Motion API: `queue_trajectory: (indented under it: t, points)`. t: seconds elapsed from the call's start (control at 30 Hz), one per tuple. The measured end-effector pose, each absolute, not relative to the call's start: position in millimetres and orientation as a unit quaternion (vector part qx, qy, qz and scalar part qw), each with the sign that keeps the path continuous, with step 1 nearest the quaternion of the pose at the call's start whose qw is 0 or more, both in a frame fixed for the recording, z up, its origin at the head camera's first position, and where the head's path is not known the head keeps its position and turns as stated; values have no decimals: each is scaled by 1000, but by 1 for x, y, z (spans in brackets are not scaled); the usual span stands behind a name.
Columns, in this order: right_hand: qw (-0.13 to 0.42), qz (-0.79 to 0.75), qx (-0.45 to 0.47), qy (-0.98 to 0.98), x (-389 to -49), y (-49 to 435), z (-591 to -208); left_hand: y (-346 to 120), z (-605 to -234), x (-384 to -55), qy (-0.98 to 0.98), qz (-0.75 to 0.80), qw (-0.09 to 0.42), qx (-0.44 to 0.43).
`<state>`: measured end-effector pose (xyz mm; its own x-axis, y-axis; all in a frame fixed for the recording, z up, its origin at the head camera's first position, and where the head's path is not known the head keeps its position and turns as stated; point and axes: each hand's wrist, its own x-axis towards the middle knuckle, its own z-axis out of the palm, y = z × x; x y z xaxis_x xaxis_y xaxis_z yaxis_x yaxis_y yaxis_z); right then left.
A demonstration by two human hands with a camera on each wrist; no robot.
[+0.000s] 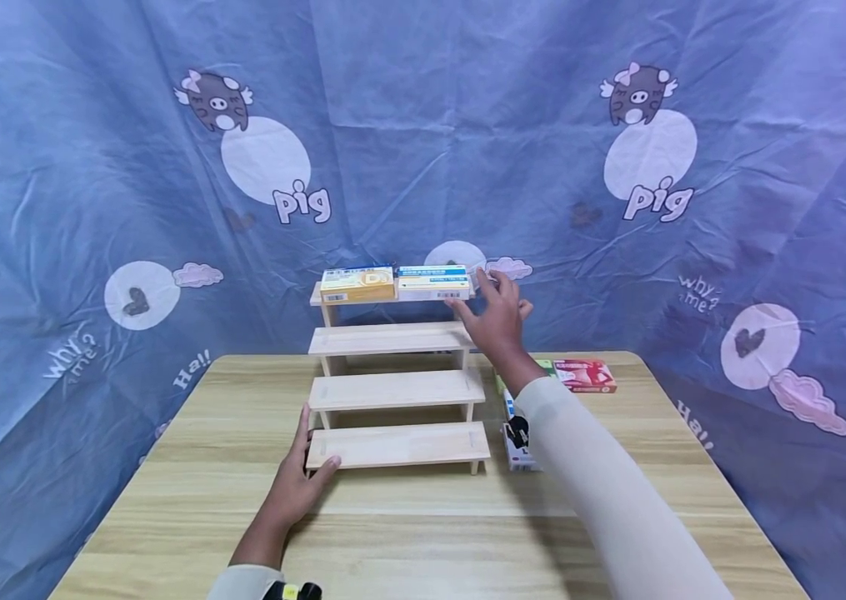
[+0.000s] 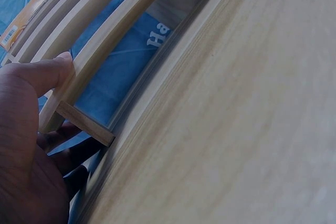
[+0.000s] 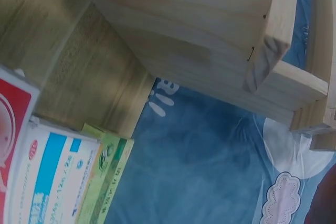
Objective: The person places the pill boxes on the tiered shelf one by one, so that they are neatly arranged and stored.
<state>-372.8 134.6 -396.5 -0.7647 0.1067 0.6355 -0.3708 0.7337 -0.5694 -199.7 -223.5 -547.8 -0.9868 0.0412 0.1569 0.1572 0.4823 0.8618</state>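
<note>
Nearest, the left hand (image 1: 297,485) grips a pale wooden four-step stand (image 1: 402,446). At a white-and-blue cardboard box (image 1: 432,284) on its top step, the right hand (image 1: 499,323) parts its fingers; whether they pinch it, one cannot tell.

Rack (image 1: 396,390) and boxes (image 1: 585,376) on table (image 1: 423,550)

Blue cloth (image 1: 423,125): "pig" twice, "why me?" both sides, "Ha!!" both sides; left wrist view catches just "Ha". Yellow box (image 1: 357,287): big "D", Chinese title, barcode on front; title too small to read for sure. White-and-blue box (image 1: 433,287) beside it: small print illegible, barcode on front. Right wrist view: blue-striped carton (image 3: 55,177) has Chinese print with "12" and "2"; green carton (image 3: 111,163) has characters, too blurred.
</note>
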Motion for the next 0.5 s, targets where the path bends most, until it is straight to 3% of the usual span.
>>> queue_trajectory:
  t: [0.5]
  points:
    - [307, 421, 48, -852, -368, 143, -413, -225, -549, -201, -857, -509, 56, -61]
